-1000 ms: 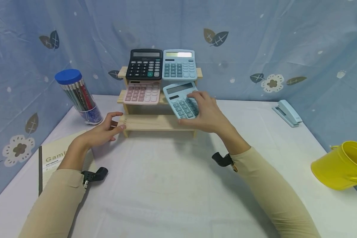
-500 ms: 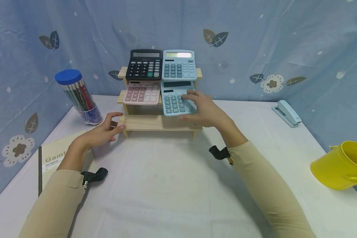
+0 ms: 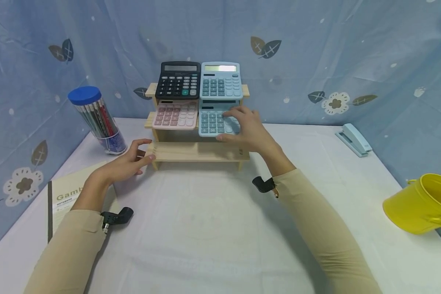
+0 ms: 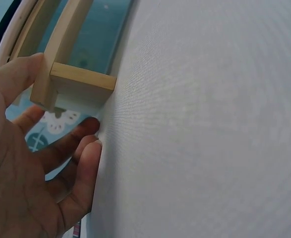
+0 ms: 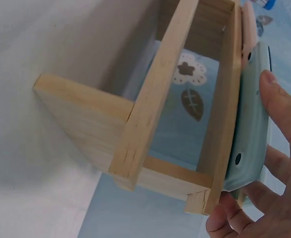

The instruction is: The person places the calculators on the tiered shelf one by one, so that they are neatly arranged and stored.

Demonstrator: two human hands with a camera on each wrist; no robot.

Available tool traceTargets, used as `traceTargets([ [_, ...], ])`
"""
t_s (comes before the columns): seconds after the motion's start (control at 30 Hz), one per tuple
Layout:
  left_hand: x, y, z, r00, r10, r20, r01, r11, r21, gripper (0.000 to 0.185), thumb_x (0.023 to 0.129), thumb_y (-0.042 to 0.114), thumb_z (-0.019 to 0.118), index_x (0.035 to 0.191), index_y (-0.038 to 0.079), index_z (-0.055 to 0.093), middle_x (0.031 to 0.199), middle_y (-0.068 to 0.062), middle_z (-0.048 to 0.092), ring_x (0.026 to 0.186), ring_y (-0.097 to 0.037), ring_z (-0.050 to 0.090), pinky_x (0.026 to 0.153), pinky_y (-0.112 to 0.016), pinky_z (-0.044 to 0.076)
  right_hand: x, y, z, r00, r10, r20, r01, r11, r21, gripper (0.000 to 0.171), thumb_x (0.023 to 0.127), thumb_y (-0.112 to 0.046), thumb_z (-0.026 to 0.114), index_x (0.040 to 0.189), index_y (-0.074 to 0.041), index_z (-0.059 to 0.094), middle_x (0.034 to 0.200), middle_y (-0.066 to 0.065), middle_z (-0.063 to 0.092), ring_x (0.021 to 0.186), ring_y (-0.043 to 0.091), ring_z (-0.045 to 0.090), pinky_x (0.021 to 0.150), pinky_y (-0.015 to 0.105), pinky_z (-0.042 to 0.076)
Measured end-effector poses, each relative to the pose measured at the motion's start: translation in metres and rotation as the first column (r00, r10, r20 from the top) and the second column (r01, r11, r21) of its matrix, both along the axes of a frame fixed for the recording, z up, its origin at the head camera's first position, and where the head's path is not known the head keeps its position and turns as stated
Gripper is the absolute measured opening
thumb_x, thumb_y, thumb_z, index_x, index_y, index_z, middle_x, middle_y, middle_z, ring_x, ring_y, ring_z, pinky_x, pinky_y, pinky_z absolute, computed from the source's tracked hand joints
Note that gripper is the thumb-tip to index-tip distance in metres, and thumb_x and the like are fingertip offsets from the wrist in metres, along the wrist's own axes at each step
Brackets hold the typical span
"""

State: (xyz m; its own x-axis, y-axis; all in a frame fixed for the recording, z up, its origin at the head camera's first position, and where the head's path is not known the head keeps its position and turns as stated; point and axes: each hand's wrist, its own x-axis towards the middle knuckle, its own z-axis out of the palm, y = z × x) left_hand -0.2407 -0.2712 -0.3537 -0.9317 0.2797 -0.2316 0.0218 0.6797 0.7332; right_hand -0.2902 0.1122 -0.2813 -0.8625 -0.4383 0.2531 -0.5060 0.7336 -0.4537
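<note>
Fingers of the right hand (image 3: pixel 250 132) grasp the light blue calculator (image 3: pixel 214 119), which sits on the middle step of the wooden rack (image 3: pixel 191 151) beside a pink calculator (image 3: pixel 175 114). Left hand (image 3: pixel 126 163), relaxed, touches the rack's lower left corner on the desk (image 3: pixel 206 228).

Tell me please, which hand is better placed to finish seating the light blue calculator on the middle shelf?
The right hand, probably: its fingers already hold the light blue calculator on the middle tier of the wooden rack. The left hand only touches the rack's lower left corner.
</note>
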Motion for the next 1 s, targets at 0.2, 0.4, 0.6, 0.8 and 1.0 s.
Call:
traceTargets([
  [0.2,-0.0022,0.0013,0.0005,1.0,0.001,0.009,-0.001,1.0,-0.006,0.082,0.104,0.061,0.046,0.162,0.028,-0.001,0.151,-0.029,0.036,0.126,-0.037,0.051,0.091,-0.037,0.048,-0.005,-0.0039,-0.0021,0.998,-0.031,-0.056,0.034,0.998,0.053,0.077,0.086,-0.053,0.08,0.147,-0.013,0.055,0.153,0.013,0.046,0.129,0.039,0.04,0.105,0.052,0.036],
  [0.4,-0.0022,0.0013,0.0008,1.0,-0.001,0.012,0.001,1.0,-0.008,0.082,0.104,0.06,0.047,0.162,0.027,-0.001,0.151,-0.029,0.036,0.124,-0.037,0.052,0.09,-0.037,0.048,-0.0045,-0.0065,-0.0013,0.996,-0.058,-0.064,0.064,0.994,0.09,0.077,0.087,-0.056,0.078,0.147,-0.015,0.054,0.155,0.012,0.044,0.125,0.039,0.04,0.102,0.052,0.041],
  [0.6,-0.0023,0.0008,0.0022,1.0,-0.003,0.008,0.003,1.0,-0.005,0.081,0.105,0.06,0.047,0.162,0.027,-0.001,0.151,-0.029,0.036,0.124,-0.037,0.052,0.089,-0.036,0.049,-0.0065,-0.0088,-0.0009,0.993,-0.066,-0.096,0.077,0.99,0.118,0.077,0.088,-0.059,0.075,0.148,-0.016,0.053,0.154,0.009,0.045,0.123,0.038,0.042,0.097,0.051,0.045],
  [0.8,-0.0015,0.0001,0.0014,1.0,-0.001,0.004,0.001,1.0,0.007,0.08,0.105,0.057,0.047,0.162,0.027,-0.001,0.152,-0.03,0.036,0.13,-0.039,0.049,0.089,-0.036,0.05,-0.0105,-0.0098,-0.0014,0.993,-0.062,-0.097,0.075,0.989,0.129,0.078,0.089,-0.06,0.073,0.149,-0.015,0.052,0.155,0.009,0.044,0.122,0.038,0.042,0.098,0.051,0.043],
  [1.0,-0.0018,-0.0008,-0.0013,1.0,0.002,0.01,-0.002,1.0,0.009,0.081,0.105,0.058,0.048,0.162,0.027,-0.001,0.152,-0.03,0.035,0.13,-0.038,0.048,0.088,-0.036,0.05,-0.0074,-0.003,-0.0039,0.998,-0.014,-0.067,0.021,0.994,0.108,0.079,0.091,-0.056,0.074,0.153,-0.015,0.047,0.158,0.013,0.039,0.129,0.039,0.036,0.103,0.053,0.04],
])
